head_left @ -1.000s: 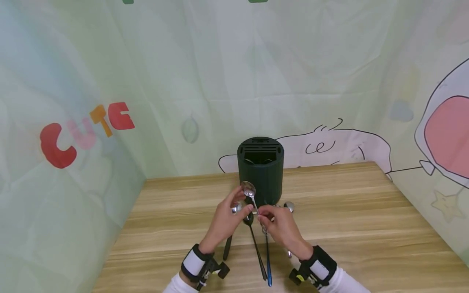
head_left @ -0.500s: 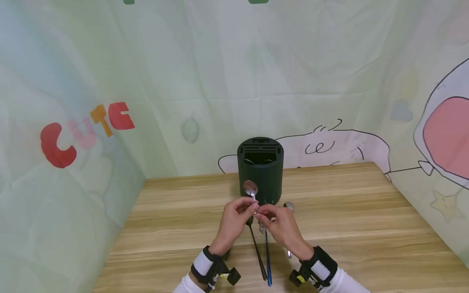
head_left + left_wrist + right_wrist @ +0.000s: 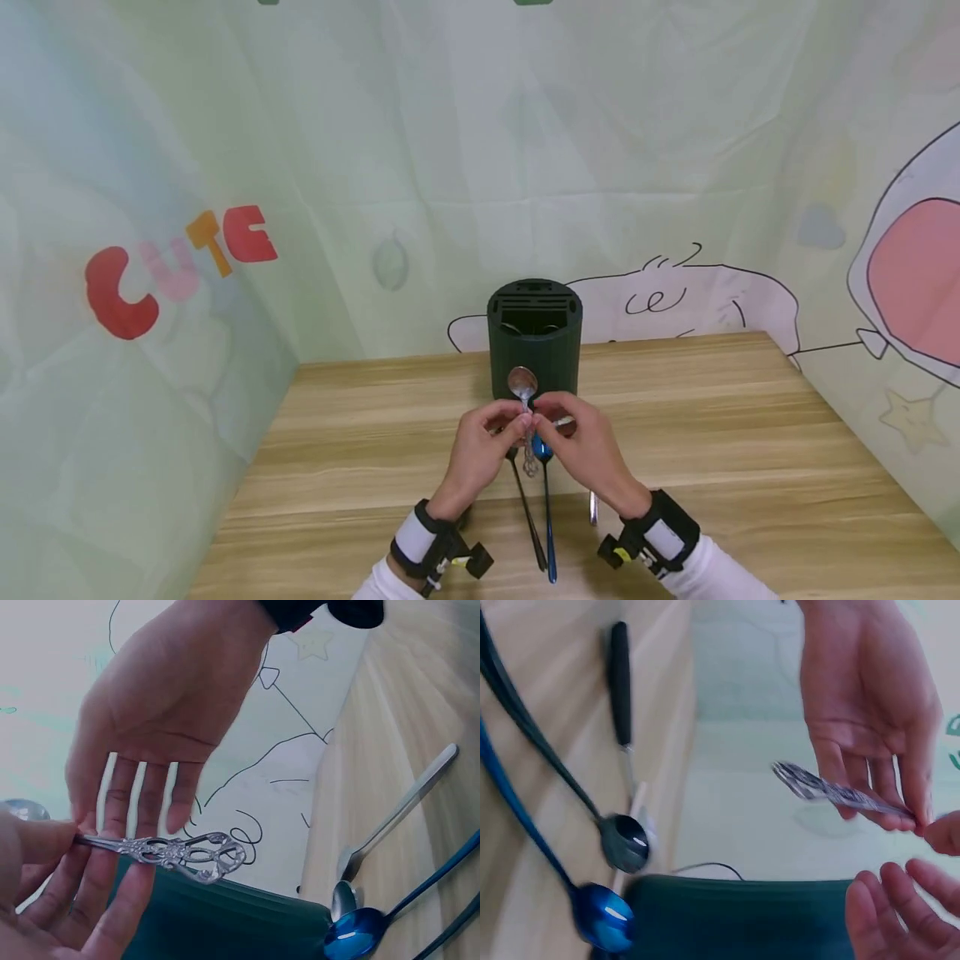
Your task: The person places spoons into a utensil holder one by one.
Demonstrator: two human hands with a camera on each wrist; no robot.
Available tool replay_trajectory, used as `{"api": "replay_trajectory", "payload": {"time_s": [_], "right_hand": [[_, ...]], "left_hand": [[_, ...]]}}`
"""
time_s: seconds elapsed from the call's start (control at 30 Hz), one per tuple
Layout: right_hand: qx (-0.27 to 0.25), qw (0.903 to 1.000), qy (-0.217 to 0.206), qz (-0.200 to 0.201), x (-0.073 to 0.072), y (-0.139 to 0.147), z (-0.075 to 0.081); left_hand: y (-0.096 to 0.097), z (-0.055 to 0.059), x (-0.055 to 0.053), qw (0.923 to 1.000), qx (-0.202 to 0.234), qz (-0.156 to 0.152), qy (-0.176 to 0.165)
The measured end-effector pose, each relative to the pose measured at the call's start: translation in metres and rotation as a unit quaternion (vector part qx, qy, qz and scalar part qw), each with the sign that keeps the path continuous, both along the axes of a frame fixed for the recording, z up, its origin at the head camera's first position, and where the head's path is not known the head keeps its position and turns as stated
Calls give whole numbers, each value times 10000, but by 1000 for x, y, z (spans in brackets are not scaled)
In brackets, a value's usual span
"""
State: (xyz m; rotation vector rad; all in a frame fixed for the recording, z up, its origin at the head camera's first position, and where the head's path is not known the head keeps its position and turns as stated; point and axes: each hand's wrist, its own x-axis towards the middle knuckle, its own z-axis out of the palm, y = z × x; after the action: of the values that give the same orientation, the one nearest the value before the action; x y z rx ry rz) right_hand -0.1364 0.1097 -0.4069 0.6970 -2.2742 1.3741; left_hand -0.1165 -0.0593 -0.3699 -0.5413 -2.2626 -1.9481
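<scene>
A small silver spoon (image 3: 522, 382) with an openwork, ornate handle stands bowl-up between both hands. My left hand (image 3: 480, 450) pinches it below the bowl with thumb and fingertips. My right hand (image 3: 592, 450) has its thumb and index finger right at the same narrow neck, pinching close against the left fingertips. In the left wrist view the patterned handle (image 3: 180, 853) sticks out free past the fingers. Directly behind the hands stands a dark green utensil holder (image 3: 534, 358) with a slotted top, its front compartment holding something shiny.
On the wooden table (image 3: 360, 467) lie a blue spoon (image 3: 604, 919), a black spoon (image 3: 626, 844) and a black-handled utensil (image 3: 619, 682). A silver utensil (image 3: 409, 806) lies to the right. A printed cloth (image 3: 420, 167) backs the table.
The left hand has moved right to the spoon and pinches it below the bowl. The right hand has shifted from the lower handle up to the neck. The spoon has moved slightly right.
</scene>
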Motion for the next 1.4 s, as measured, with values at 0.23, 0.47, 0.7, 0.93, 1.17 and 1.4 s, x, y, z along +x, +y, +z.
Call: {"api": "replay_trajectory", "payload": {"time_s": [0.23,0.47,0.7,0.93,1.17,1.4], "right_hand": [[-236,9980,-5,579,-3,6,34],[-487,9964,-381,575,8,1,78],[-627,9964,-248,523,4,-1,97],[-808,9945,-303,601,-1,-1,117],[-1051,9919,-224,673,-9,-1,133],[-976,9930,29,670,-16,1,143]], "left_hand": [[1,14,-3,9995,-124,-204,224],[2,30,-10,9975,-216,-326,593],[3,48,-12,9959,-302,-153,838],[5,65,-18,9906,-494,-97,1274],[5,83,-29,9852,-628,-93,1590],[5,95,-38,9803,-634,-138,1868]]}}
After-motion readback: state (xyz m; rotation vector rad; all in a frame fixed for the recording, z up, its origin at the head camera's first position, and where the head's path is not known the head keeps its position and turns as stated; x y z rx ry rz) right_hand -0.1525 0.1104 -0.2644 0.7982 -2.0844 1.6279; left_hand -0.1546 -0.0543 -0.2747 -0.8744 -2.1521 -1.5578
